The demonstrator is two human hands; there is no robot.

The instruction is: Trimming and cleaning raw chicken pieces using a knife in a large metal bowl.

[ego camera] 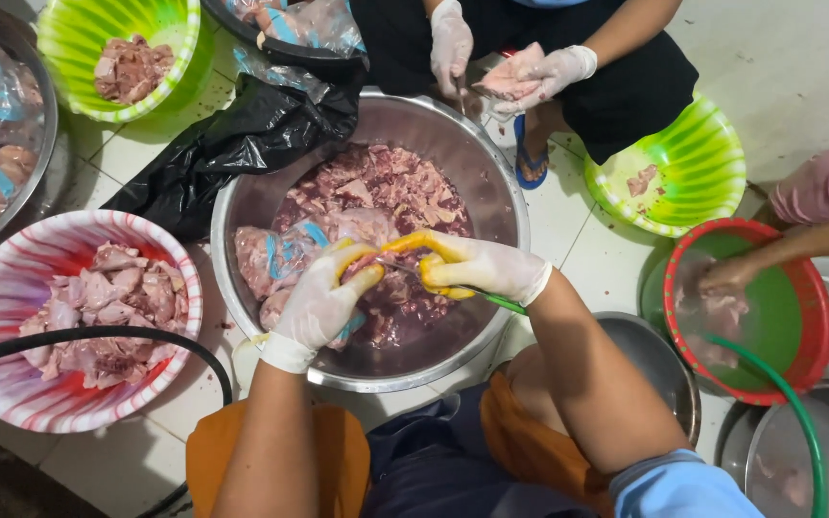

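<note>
A big steel basin [501, 192] holds raw meat pieces [390, 187] and a clear plastic bag with blue marks [285, 254]. My left hand [323, 302], in a white and yellow glove, grips a piece of meat over the basin. My right hand [472, 267], gloved the same way, holds a green-handled knife [501, 303] with its blade against that meat between the two hands.
A red-striped basket of meat [11, 288] lies left, a green basket [79, 38] far left, another green one [693, 177] right. A person opposite [520, 67] cuts meat with gloved hands. A third person's hand [731, 273] reaches into a red basket. Black bag [242, 144], black hose [98, 336].
</note>
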